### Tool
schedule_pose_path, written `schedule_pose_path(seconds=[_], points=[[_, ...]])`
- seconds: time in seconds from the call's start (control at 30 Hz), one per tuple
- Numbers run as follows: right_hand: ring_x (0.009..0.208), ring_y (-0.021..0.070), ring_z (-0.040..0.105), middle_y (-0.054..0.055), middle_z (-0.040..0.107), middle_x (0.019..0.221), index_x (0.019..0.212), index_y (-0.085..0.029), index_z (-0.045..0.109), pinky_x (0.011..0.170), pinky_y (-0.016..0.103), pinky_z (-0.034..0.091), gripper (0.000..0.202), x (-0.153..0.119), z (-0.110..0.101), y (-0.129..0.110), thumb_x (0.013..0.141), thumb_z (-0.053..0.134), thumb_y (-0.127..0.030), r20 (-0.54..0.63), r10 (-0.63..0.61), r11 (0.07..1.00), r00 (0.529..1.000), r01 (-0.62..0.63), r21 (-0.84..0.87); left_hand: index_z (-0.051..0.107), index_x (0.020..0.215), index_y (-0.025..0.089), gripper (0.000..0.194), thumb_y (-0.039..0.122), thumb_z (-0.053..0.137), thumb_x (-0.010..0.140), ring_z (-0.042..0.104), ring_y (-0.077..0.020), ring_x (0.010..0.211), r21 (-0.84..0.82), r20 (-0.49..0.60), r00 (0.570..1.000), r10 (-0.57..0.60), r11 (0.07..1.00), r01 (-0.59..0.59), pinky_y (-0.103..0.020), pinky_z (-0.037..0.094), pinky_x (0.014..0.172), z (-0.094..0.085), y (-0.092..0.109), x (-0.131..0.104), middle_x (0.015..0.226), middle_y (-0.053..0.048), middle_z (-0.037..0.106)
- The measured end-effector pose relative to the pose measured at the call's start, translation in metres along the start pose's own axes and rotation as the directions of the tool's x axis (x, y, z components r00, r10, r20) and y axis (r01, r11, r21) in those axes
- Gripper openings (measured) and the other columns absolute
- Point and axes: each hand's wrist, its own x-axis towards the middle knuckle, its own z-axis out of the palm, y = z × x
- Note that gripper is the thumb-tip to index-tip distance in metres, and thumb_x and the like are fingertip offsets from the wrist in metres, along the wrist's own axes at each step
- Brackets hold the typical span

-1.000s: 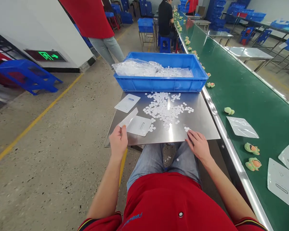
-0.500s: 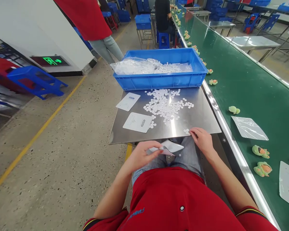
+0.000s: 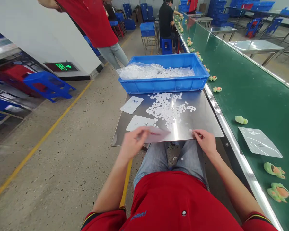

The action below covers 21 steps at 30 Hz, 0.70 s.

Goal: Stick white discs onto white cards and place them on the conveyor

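My left hand (image 3: 134, 141), blurred by motion, grips a thin pale sheet (image 3: 157, 134) over the front edge of the metal table (image 3: 195, 120). My right hand (image 3: 204, 140) is at the table's front edge, thumb and forefinger pinched by a small white disc (image 3: 190, 131); whether they hold one is too small to tell. Many small white discs (image 3: 167, 110) lie spread over the middle of the table. Two white cards lie at the left, the rear card (image 3: 131, 105) whole in view and the nearer card (image 3: 140, 122) partly behind the sheet and my left hand.
Behind the discs stands a blue bin (image 3: 163, 85) with a clear plastic bag (image 3: 139, 71) and more discs. On the right runs a green conveyor (image 3: 233, 80) with small green figures (image 3: 274, 170) and a silvery packet (image 3: 260, 142). A person in red (image 3: 96, 22) stands beyond the bin.
My left hand has moved up and forward with the sheet, from above my lap to the table edge. The discs near my right fingers are fewer. The figures and packet sit farther right and lower.
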Motion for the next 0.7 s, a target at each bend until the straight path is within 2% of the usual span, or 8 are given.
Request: schedule_pose_path(seconds=[0.07,0.13,0.23,0.33,0.43,0.53,0.6,0.7], points=[[0.072,0.0212,0.072,0.008,0.079,0.089,0.094,-0.021,0.079,0.068,0.033,0.055,0.037,0.023,0.002,-0.01,0.091,0.063,-0.054,0.025,0.175,0.968,0.984,-0.176,0.178,0.077,0.107,0.021,0.032,0.039,0.051,0.099,0.074,-0.0219,0.095,0.176,-0.312,0.949,0.035,0.984,0.022,-0.03,0.057,0.085,-0.022,-0.018,0.011,0.103,-0.006,0.08],[0.072,0.0221,0.071,0.009,0.078,0.085,0.093,-0.018,0.077,0.064,0.033,0.055,0.044,0.045,0.005,-0.022,0.082,0.069,-0.06,0.097,0.27,0.893,0.958,-0.287,0.348,0.077,0.114,0.024,0.034,0.038,0.049,0.101,0.073,-0.0246,0.109,0.322,-0.395,0.917,0.065,0.944,0.072,-0.034,0.056,0.096,-0.029,-0.042,0.018,0.114,-0.007,0.079],[0.071,0.0207,0.07,0.009,0.076,0.083,0.091,-0.017,0.074,0.057,0.03,0.054,0.051,0.071,0.01,-0.04,0.071,0.076,-0.064,0.204,0.315,0.778,0.927,-0.375,0.503,0.078,0.113,0.026,0.033,0.037,0.049,0.099,0.072,-0.0283,0.115,0.431,-0.163,0.985,-0.064,0.893,0.13,-0.041,0.057,0.1,-0.015,-0.078,0.022,0.122,-0.007,0.078],[0.068,0.0183,0.068,0.008,0.074,0.081,0.086,-0.017,0.072,0.055,0.028,0.053,0.049,0.087,0.018,-0.054,0.067,0.078,-0.062,0.259,0.299,0.725,0.918,-0.396,0.564,0.075,0.118,0.022,0.041,0.048,0.07,0.087,0.065,-0.0349,0.127,0.419,0.02,0.988,-0.154,0.898,0.131,-0.05,0.05,0.112,0.013,-0.091,0.028,0.133,-0.012,0.072],[0.065,0.0177,0.067,0.007,0.074,0.08,0.084,-0.018,0.071,0.054,0.028,0.053,0.046,0.099,0.029,-0.069,0.067,0.078,-0.06,0.294,0.235,0.738,0.926,-0.367,0.567,0.067,0.132,0.02,0.054,0.052,0.068,0.089,0.059,-0.0335,0.135,0.21,-0.08,0.991,-0.104,0.971,0.118,-0.05,0.047,0.116,0.046,-0.07,0.048,0.142,-0.015,0.065],[0.065,0.0192,0.068,0.006,0.072,0.076,0.085,-0.019,0.072,0.054,0.029,0.054,0.045,0.109,0.043,-0.082,0.07,0.074,-0.061,0.308,0.126,0.793,0.943,-0.282,0.539,0.059,0.142,0.018,0.054,0.046,0.056,0.097,0.074,-0.0254,0.102,-0.226,0.025,0.985,-0.172,0.959,0.173,-0.04,0.062,0.088,0.084,-0.035,0.078,0.126,-0.014,0.073],[0.066,0.0208,0.069,0.006,0.072,0.074,0.085,-0.02,0.072,0.055,0.031,0.056,0.045,0.114,0.05,-0.087,0.072,0.07,-0.063,0.288,0.087,0.821,0.954,-0.233,0.522,0.071,0.123,0.015,0.04,0.042,0.056,0.097,0.076,-0.0233,0.086,-0.427,0.067,0.975,-0.212,0.877,0.22,-0.036,0.063,0.074,0.104,-0.018,0.096,0.107,-0.012,0.078],[0.07,0.0227,0.071,0.007,0.074,0.077,0.085,-0.02,0.073,0.059,0.034,0.06,0.045,0.12,0.055,-0.085,0.076,0.066,-0.064,0.24,0.088,0.828,0.967,-0.205,0.522,0.077,0.096,0.015,0.025,0.035,0.062,0.093,0.076,-0.0217,0.079,-0.556,0.04,0.972,-0.23,0.804,0.213,-0.034,0.063,0.074,0.123,-0.007,0.113,0.089,-0.01,0.078]])
